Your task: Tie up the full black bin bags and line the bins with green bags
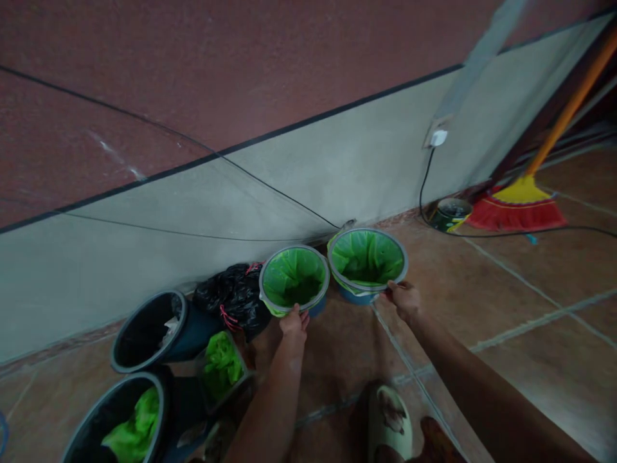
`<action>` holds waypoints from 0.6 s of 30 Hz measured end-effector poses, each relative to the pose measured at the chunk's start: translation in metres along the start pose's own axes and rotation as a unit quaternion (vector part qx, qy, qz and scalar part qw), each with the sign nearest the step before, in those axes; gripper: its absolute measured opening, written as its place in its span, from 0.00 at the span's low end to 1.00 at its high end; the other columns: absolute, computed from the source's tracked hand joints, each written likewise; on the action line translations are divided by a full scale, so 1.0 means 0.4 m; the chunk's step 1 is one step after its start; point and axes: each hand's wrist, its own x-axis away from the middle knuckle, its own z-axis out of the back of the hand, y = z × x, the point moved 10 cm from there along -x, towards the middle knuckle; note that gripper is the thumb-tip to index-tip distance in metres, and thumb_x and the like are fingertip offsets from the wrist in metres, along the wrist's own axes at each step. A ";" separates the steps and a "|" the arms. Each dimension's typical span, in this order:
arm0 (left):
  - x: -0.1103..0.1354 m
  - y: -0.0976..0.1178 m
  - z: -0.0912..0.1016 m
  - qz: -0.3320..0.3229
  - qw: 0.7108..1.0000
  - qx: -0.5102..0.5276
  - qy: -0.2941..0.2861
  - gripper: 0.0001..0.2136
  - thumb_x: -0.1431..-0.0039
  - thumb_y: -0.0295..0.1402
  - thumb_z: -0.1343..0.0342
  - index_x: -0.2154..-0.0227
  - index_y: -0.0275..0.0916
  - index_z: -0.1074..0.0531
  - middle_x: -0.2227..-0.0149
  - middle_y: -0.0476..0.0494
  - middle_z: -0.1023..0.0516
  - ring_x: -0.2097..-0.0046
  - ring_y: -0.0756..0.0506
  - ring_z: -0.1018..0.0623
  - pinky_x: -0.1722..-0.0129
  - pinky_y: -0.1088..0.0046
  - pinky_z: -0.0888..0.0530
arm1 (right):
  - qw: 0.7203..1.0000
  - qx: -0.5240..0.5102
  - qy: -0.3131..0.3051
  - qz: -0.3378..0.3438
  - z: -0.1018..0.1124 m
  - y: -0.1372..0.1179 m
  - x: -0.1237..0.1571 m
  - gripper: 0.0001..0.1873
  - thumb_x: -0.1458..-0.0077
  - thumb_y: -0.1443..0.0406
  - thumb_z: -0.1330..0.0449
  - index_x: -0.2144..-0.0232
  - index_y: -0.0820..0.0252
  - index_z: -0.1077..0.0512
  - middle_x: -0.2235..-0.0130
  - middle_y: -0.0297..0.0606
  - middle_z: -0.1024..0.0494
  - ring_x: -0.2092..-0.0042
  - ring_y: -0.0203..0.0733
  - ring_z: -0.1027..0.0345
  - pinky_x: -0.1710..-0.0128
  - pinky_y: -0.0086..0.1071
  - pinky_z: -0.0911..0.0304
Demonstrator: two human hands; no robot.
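Two blue trash bins lined with green plastic bags stand side by side near the wall, each with a grey ring around its rim. My left hand pinches the front rim of the left bin. At the front right rim of the right bin, my right hand is closed, thumb on top. The fingers under both rims are partly hidden. Inside, both liners look dark toward the bottom, and I cannot make out any contents.
Left of the bins lie a black garbage bag, a tipped dark bin, another bin and a small container with green plastic. A can, a red broom and a plugged-in cord are at right.
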 end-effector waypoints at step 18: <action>0.039 -0.073 -0.052 0.014 0.998 0.059 -0.028 0.02 0.38 0.25 0.44 0.66 0.36 0.31 0.72 0.49 0.23 0.75 0.52 0.21 0.64 0.72 0.22 | 0.999 -0.029 0.013 -0.014 0.002 -0.024 0.019 0.08 0.46 0.76 0.40 0.74 0.62 0.32 0.79 0.30 0.27 0.80 0.32 0.31 0.80 0.23 0.30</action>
